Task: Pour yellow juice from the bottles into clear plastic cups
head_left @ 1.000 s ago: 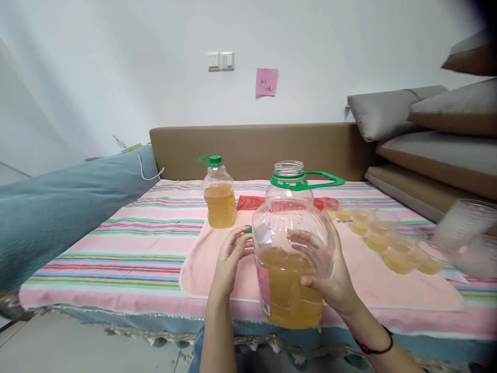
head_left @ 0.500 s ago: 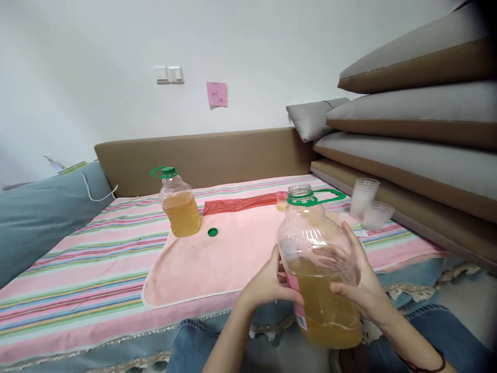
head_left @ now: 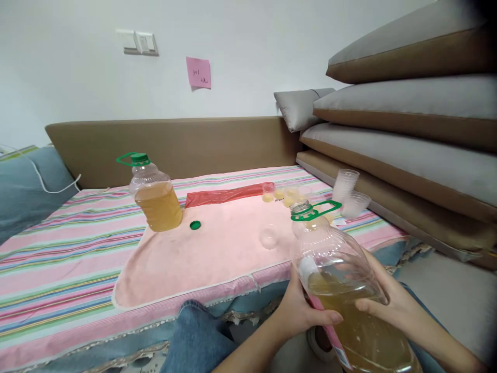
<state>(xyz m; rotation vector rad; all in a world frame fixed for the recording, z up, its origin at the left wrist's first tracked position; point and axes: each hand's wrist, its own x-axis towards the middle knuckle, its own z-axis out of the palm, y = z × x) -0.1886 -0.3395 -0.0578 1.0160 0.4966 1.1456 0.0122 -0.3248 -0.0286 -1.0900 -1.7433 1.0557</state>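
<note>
A large clear plastic jug [head_left: 349, 295] of yellowish liquid is gripped between both my hands, its uncapped neck tilted to the left. My left hand [head_left: 305, 311] wraps the jug's left side by a pink label. On the other side, my right hand [head_left: 388, 305] holds the body, some fingers seen through the plastic. A green handle [head_left: 328, 208] hangs from the neck ring. Beyond the jug, a clear plastic cup [head_left: 268, 237] stands on the pink cloth [head_left: 174, 264]. Several small cups with yellow liquid, such as this cup [head_left: 267, 192], are grouped farther back.
A second, capped jug [head_left: 157, 204] stands at left, with a loose green cap [head_left: 195, 225] near it. Red plastic [head_left: 225, 195] lies along the back. Stacked clear cups [head_left: 345, 185] and stacked cushions [head_left: 404, 140] are at right. A teal cushion [head_left: 31, 191] sits at far left.
The jug in my hands has gone from nearly upright to leaning left and sits lower and farther right. My view has shifted right, and the cup on the pink cloth now shows.
</note>
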